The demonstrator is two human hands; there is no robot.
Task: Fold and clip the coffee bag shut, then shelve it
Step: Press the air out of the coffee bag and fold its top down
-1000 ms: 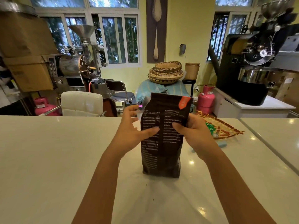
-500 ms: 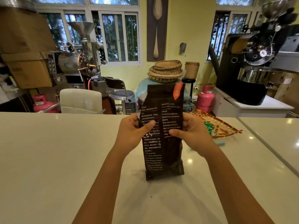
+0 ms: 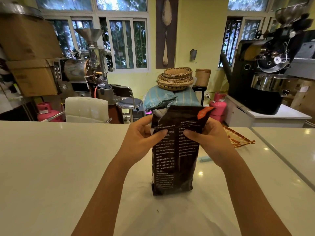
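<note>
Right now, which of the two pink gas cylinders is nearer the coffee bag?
The pink gas cylinder on the floor just behind the coffee bag, near its orange top corner. The other pink cylinder stands far to the left, beside the white chair.

Both hands (image 3: pixel 177 142) raised, fingers (image 3: pixel 159 133) pinching.

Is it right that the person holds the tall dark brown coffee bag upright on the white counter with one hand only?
Not quite: the head view shows both hands on it. The left hand and the right hand each grip a side of the tall dark brown coffee bag, which does stand upright on the white counter.
</note>
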